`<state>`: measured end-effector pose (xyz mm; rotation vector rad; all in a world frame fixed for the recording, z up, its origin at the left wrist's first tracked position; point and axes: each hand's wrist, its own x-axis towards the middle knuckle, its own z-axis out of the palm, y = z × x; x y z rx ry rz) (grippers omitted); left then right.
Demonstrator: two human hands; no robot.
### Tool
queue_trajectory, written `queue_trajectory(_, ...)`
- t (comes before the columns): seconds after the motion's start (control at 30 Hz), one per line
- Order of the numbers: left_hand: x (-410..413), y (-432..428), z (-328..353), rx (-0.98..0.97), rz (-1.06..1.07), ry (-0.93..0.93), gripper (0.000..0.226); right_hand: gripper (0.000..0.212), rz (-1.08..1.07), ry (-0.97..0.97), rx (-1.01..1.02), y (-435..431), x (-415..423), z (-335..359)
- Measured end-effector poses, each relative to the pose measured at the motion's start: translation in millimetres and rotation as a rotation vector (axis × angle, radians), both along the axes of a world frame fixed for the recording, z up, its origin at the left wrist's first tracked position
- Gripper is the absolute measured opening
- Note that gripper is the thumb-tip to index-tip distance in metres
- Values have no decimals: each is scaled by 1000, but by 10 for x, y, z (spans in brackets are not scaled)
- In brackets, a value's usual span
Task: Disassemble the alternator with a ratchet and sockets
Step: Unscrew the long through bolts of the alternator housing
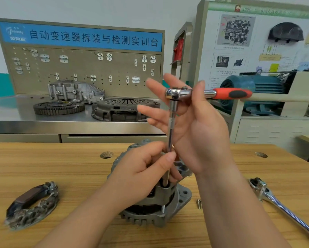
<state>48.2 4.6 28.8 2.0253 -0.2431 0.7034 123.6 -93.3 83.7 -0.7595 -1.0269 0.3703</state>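
Left hand [146, 172] fingers gripping extension bar [171, 126] on alternator [168, 212]; right hand [194, 126] fingers splayed behind ratchet [227, 93]. Sign [82, 37]: 自动变速器拆装与检测实训台.

The alternator [151, 212] stands on the wooden table [60, 169]. The left hand [144, 174] grips the lower extension bar [172, 126], which enters the housing vertically. The red-handled ratchet [221, 93] sits horizontally on top of the bar, its neck between the thumb and straight, spread fingers of the right hand [200, 133]. A rectifier assembly [32, 204] lies to the left. To the right lie a bolt [198, 203] and a second ratchet [275, 203].
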Motion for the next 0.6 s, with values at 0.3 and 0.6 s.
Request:
queue_trajectory(0.3, 26, 6, -30, -34, 0, -3, 13, 31, -182, -352, 95, -80, 82, 36)
queue_trajectory(0.6, 22, 20, -26, -33, -5, -5, 15, 35, -120, -92, 29, 12, 33, -23)
